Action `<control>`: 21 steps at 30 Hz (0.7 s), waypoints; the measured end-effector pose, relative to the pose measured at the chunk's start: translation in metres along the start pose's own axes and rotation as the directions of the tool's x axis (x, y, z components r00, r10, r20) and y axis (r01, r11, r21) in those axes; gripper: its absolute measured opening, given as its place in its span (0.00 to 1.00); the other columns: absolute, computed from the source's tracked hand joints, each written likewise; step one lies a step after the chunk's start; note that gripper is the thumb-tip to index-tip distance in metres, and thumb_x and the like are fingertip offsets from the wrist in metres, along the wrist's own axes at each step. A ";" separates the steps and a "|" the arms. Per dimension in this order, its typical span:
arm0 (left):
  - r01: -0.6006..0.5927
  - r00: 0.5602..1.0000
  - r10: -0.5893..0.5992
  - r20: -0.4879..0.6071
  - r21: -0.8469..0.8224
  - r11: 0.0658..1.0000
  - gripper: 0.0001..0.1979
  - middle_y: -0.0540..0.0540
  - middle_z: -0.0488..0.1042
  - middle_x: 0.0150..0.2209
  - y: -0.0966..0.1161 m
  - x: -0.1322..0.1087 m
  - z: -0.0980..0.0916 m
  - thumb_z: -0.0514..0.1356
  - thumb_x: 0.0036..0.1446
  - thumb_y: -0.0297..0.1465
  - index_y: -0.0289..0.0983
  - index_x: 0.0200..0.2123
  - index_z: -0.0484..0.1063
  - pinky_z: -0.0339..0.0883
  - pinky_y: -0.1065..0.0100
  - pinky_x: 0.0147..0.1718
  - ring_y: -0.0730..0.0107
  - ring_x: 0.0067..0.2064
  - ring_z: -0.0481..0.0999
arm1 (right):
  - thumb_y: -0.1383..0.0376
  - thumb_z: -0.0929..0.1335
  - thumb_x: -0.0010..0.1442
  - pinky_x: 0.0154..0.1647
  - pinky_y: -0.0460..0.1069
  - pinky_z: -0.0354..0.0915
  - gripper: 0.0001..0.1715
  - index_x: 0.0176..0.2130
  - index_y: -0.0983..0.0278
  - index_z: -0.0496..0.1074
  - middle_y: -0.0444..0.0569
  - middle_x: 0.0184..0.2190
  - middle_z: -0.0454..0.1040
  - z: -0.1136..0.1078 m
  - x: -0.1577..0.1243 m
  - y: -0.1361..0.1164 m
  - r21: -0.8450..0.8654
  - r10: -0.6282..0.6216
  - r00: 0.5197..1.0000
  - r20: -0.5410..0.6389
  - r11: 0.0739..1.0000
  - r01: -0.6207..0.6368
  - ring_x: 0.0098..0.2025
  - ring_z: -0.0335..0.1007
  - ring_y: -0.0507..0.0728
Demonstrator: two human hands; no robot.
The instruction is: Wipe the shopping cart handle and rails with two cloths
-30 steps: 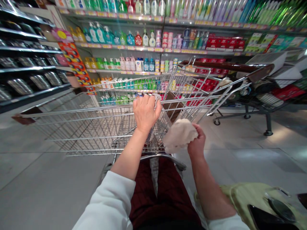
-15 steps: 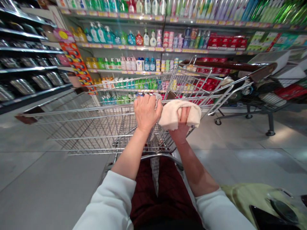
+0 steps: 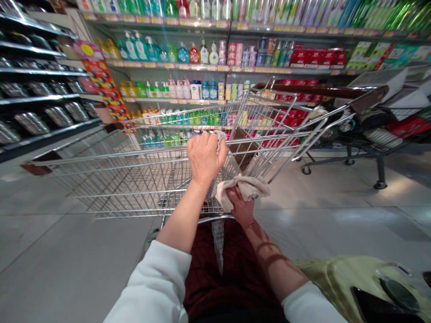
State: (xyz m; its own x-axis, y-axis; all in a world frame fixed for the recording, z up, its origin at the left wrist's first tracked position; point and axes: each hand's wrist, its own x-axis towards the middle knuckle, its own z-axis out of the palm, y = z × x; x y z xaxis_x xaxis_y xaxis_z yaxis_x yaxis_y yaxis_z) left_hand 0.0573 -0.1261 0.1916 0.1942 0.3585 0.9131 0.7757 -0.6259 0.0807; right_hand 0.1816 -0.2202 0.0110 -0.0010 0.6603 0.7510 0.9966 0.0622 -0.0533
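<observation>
A wire shopping cart (image 3: 111, 179) lies tipped in front of me on the shop floor. My left hand (image 3: 204, 157) is closed round its upper rail, with a bit of grey cloth under the fingers. My right hand (image 3: 239, 204) is lower, at the cart's end grid, and grips a cream cloth (image 3: 247, 187) pressed against the wires. My dark red trousers show between my arms.
Shelves of soap and detergent bottles (image 3: 188, 54) run along the back. Dark shelves with steel pans (image 3: 40, 112) stand at the left. A second cart (image 3: 357, 121) holding goods is at the right. A green bag (image 3: 357, 282) with a phone lies at my right side. Grey tiled floor surrounds me.
My right hand with the cream cloth rose to the top rail beside my left hand, then slid down the cart's end grid to its present low spot. My left hand stayed put.
</observation>
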 end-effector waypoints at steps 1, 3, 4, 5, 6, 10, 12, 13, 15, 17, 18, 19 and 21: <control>-0.003 1.000 0.003 -0.002 0.007 1.000 0.16 0.42 0.72 0.35 0.000 0.000 0.000 0.48 0.68 0.40 0.40 0.35 0.70 0.51 0.57 0.41 0.57 0.40 0.66 | 0.71 0.65 0.53 0.61 0.63 0.59 0.28 0.53 0.55 0.73 0.46 0.56 0.74 -0.005 0.003 0.000 0.043 -0.002 1.000 -0.020 0.999 0.003 0.60 0.66 0.65; -0.006 1.000 0.006 -0.006 0.018 1.000 0.16 0.42 0.72 0.35 0.000 0.000 0.000 0.48 0.68 0.40 0.39 0.35 0.71 0.51 0.57 0.41 0.57 0.40 0.66 | 0.71 0.64 0.52 0.62 0.61 0.57 0.26 0.50 0.56 0.74 0.45 0.51 0.77 -0.016 0.014 0.001 0.149 0.026 0.997 -0.068 0.989 -0.016 0.57 0.68 0.62; -0.005 1.000 0.005 -0.008 0.018 1.000 0.16 0.42 0.72 0.34 0.000 0.000 0.000 0.48 0.68 0.40 0.39 0.35 0.71 0.51 0.57 0.40 0.57 0.40 0.66 | 0.71 0.64 0.52 0.62 0.59 0.58 0.26 0.49 0.57 0.74 0.45 0.48 0.78 -0.024 0.020 0.002 0.210 0.053 0.993 -0.101 0.977 -0.031 0.55 0.70 0.61; -0.002 1.000 0.003 -0.009 0.016 1.000 0.16 0.42 0.72 0.34 0.000 0.000 0.000 0.48 0.68 0.40 0.40 0.35 0.71 0.51 0.57 0.40 0.57 0.40 0.65 | 0.72 0.63 0.52 0.61 0.57 0.60 0.25 0.49 0.59 0.74 0.45 0.47 0.79 -0.033 0.027 0.002 0.269 0.087 0.986 -0.144 0.962 -0.046 0.54 0.71 0.60; 0.001 1.000 0.000 -0.007 0.010 1.000 0.16 0.42 0.72 0.34 0.000 0.000 0.000 0.48 0.68 0.40 0.40 0.35 0.71 0.51 0.57 0.40 0.57 0.39 0.65 | 0.72 0.62 0.53 0.60 0.56 0.61 0.25 0.49 0.60 0.74 0.46 0.46 0.78 -0.042 0.036 0.002 0.319 0.123 0.972 -0.202 0.946 -0.053 0.53 0.72 0.59; 0.025 0.999 -0.024 0.020 -0.029 0.999 0.16 0.42 0.72 0.35 0.000 0.000 0.000 0.48 0.67 0.40 0.40 0.36 0.72 0.51 0.57 0.41 0.57 0.40 0.65 | 0.65 0.62 0.62 0.64 0.58 0.59 0.24 0.56 0.61 0.69 0.51 0.55 0.73 -0.081 0.079 0.000 0.327 0.162 0.878 -0.451 0.945 -0.007 0.61 0.65 0.60; 0.037 0.999 -0.035 0.032 -0.042 0.998 0.15 0.42 0.72 0.35 -0.001 0.001 0.001 0.49 0.67 0.40 0.40 0.36 0.71 0.51 0.57 0.41 0.57 0.41 0.65 | 0.61 0.60 0.65 0.67 0.61 0.55 0.26 0.60 0.61 0.67 0.53 0.61 0.67 -0.087 0.102 -0.002 0.235 0.098 0.861 -0.499 0.972 0.025 0.67 0.58 0.62; 0.037 0.999 -0.036 0.035 -0.041 0.998 0.15 0.42 0.72 0.36 -0.002 0.001 0.001 0.49 0.68 0.40 0.41 0.36 0.71 0.51 0.57 0.41 0.57 0.40 0.65 | 0.60 0.59 0.66 0.68 0.61 0.54 0.27 0.61 0.61 0.66 0.53 0.63 0.65 -0.084 0.111 -0.003 0.182 0.061 0.869 -0.490 0.983 0.034 0.69 0.54 0.62; 0.027 0.999 -0.026 0.036 -0.032 0.999 0.14 0.43 0.72 0.36 -0.003 0.000 0.001 0.49 0.68 0.39 0.41 0.35 0.70 0.51 0.58 0.41 0.57 0.40 0.65 | 0.59 0.59 0.67 0.69 0.62 0.51 0.28 0.62 0.63 0.65 0.54 0.64 0.62 -0.065 0.121 -0.004 0.070 -0.001 0.896 -0.445 0.997 0.036 0.71 0.48 0.64; 0.009 0.999 -0.009 0.032 -0.022 1.000 0.15 0.43 0.72 0.36 -0.003 0.000 -0.001 0.48 0.68 0.39 0.42 0.35 0.70 0.51 0.58 0.40 0.57 0.40 0.64 | 0.59 0.61 0.66 0.70 0.64 0.49 0.27 0.61 0.66 0.66 0.58 0.64 0.62 -0.038 0.120 -0.004 -0.048 -0.041 0.905 -0.423 0.999 0.023 0.71 0.46 0.66; 0.003 0.999 -0.003 0.033 -0.022 1.000 0.15 0.43 0.72 0.36 -0.002 0.000 -0.001 0.47 0.68 0.40 0.41 0.35 0.70 0.51 0.58 0.40 0.57 0.40 0.64 | 0.59 0.63 0.66 0.70 0.65 0.49 0.28 0.61 0.68 0.67 0.60 0.64 0.62 -0.025 0.115 -0.003 -0.101 -0.055 0.901 -0.430 0.995 0.013 0.71 0.47 0.67; 0.001 0.999 0.000 0.034 -0.023 1.000 0.16 0.43 0.72 0.36 -0.002 0.000 -0.002 0.47 0.69 0.40 0.41 0.36 0.70 0.51 0.58 0.41 0.57 0.40 0.65 | 0.58 0.64 0.65 0.69 0.66 0.50 0.28 0.60 0.69 0.68 0.61 0.63 0.63 -0.013 0.109 -0.003 -0.141 -0.070 0.898 -0.434 0.990 0.010 0.70 0.48 0.68; 0.001 0.999 0.000 0.039 -0.024 1.000 0.16 0.42 0.72 0.36 -0.001 0.000 -0.004 0.46 0.69 0.40 0.41 0.36 0.70 0.51 0.57 0.41 0.57 0.40 0.65 | 0.57 0.65 0.64 0.67 0.67 0.53 0.27 0.58 0.68 0.70 0.62 0.62 0.65 0.002 0.093 -0.003 -0.173 -0.065 0.912 -0.406 0.985 -0.007 0.68 0.52 0.69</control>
State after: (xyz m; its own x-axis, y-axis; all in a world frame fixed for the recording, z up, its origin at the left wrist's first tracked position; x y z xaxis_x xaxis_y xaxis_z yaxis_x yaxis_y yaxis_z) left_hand 0.0545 -0.1282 0.1929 0.2172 0.3850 0.8970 0.7610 -0.6422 0.0914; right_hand 0.1782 -0.1573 0.0792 -0.0321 0.2945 0.9551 0.9957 -0.0732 0.0561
